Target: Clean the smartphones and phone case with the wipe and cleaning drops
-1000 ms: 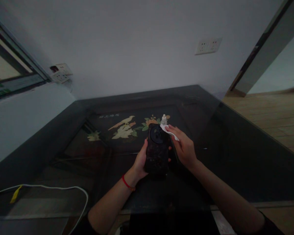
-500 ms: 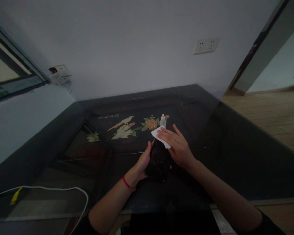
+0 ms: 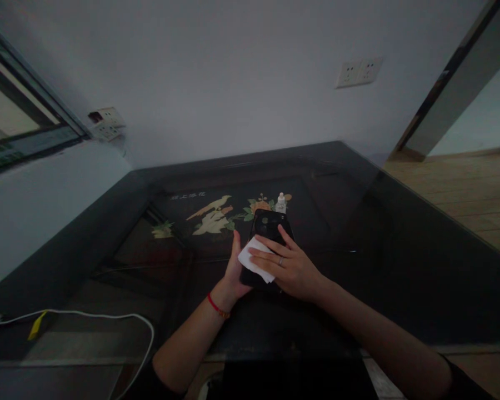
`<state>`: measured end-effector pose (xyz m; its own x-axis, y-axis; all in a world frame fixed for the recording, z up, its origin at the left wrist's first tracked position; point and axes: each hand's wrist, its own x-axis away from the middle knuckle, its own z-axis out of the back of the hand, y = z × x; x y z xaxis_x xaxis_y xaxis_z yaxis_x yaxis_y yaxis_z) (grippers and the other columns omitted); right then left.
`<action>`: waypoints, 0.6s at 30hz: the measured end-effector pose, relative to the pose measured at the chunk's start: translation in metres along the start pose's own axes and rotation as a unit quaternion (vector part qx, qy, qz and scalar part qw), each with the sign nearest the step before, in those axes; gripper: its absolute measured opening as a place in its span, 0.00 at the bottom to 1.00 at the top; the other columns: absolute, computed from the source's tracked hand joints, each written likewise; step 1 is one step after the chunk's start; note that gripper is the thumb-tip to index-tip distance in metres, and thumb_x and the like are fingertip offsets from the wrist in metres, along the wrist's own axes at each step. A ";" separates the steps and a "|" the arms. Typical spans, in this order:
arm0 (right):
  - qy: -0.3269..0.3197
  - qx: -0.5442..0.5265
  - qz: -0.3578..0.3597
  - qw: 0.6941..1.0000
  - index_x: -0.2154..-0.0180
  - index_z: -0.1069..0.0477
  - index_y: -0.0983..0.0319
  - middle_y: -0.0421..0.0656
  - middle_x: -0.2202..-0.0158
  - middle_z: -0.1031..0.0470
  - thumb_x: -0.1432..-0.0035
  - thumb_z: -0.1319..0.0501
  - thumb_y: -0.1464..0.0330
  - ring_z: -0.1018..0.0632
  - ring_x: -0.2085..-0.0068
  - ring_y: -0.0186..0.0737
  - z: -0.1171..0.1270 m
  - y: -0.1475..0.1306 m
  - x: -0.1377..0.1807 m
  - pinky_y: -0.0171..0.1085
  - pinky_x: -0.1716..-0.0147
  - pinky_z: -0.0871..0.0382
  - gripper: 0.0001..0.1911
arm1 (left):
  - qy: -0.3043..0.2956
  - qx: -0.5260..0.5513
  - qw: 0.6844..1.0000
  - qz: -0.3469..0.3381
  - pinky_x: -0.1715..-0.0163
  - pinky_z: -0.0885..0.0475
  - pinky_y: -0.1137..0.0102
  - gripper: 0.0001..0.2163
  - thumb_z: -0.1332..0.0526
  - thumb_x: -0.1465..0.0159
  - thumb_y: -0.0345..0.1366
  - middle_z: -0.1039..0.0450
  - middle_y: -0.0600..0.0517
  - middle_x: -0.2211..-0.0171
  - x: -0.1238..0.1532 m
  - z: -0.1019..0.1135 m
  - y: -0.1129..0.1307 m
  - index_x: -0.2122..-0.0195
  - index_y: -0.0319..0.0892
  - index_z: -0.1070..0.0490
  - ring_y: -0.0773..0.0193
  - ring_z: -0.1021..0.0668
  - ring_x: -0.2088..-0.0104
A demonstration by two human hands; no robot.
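A black smartphone (image 3: 270,221) is tilted above the dark table, its back with a round camera area facing me. My left hand (image 3: 234,276) grips it along the left side, thumb up along the edge, other fingers hidden beneath. My right hand (image 3: 294,266) presses a folded white cloth or tissue (image 3: 256,259) flat on the phone's lower back. Its fingers lie stretched over the white piece. Just beyond the phone's top stands a small clear bottle (image 3: 280,204) with a pale cap.
The glossy black table (image 3: 400,266) bears a bird-and-flower picture (image 3: 212,216). A white cable (image 3: 95,316) with a yellow tag (image 3: 37,326) runs along the near left. Wall sockets (image 3: 359,73) are on the wall behind, and a window (image 3: 16,105) is at the left.
The phone has turned so its back faces up toward me. My right hand has moved the white piece down and left, from the phone's top edge to its lower back.
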<state>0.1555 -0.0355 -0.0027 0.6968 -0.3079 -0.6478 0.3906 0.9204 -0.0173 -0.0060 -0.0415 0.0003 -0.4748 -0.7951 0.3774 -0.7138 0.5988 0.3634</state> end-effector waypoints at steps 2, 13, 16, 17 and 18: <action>0.004 0.025 -0.045 0.999 0.44 0.34 0.61 0.44 0.42 0.31 0.39 0.47 0.77 0.41 0.35 0.47 -0.001 0.001 0.000 0.62 0.35 0.60 0.22 | 0.013 0.014 1.000 -0.023 0.64 0.30 0.71 0.32 0.57 0.34 0.58 0.22 0.48 0.73 -0.001 0.000 -0.004 0.51 0.35 0.28 0.64 0.22 0.73; 0.035 -0.004 -0.056 0.998 0.49 0.30 0.61 0.43 0.46 0.26 0.41 0.46 0.76 0.36 0.37 0.47 0.008 0.004 0.000 0.63 0.36 0.58 0.19 | 0.028 -0.041 0.995 -0.086 0.51 0.32 0.62 0.30 0.58 0.33 0.55 0.22 0.43 0.58 0.002 -0.006 -0.005 0.42 0.39 0.34 0.55 0.21 0.56; 0.063 -0.016 -0.042 0.997 0.53 0.28 0.61 0.44 0.49 0.23 0.42 0.44 0.73 0.34 0.38 0.49 0.013 0.011 0.004 0.64 0.36 0.58 0.15 | 0.017 -0.046 0.994 -0.099 0.50 0.32 0.61 0.30 0.60 0.33 0.55 0.23 0.44 0.54 0.004 -0.009 -0.001 0.39 0.42 0.38 0.54 0.22 0.53; 0.073 -0.017 -0.040 0.996 0.54 0.28 0.61 0.44 0.50 0.23 0.42 0.43 0.71 0.33 0.39 0.49 0.015 0.014 0.005 0.64 0.37 0.58 0.14 | 0.009 -0.045 0.994 -0.099 0.49 0.33 0.60 0.31 0.60 0.33 0.56 0.24 0.43 0.53 0.005 -0.010 0.000 0.39 0.41 0.38 0.54 0.22 0.53; 0.083 -0.016 -0.041 0.996 0.54 0.28 0.61 0.44 0.50 0.23 0.42 0.43 0.69 0.33 0.39 0.50 0.016 0.017 0.007 0.64 0.37 0.57 0.13 | 0.000 -0.044 0.994 -0.098 0.49 0.33 0.60 0.31 0.61 0.33 0.56 0.24 0.43 0.52 0.005 -0.010 0.000 0.38 0.41 0.39 0.53 0.23 0.52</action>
<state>0.1763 -0.0262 0.0052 0.5531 -0.3402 -0.7605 0.4205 0.9020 -0.0977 -0.0037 -0.0446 0.0107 -0.3311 -0.8974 0.2916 -0.7443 0.4384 0.5038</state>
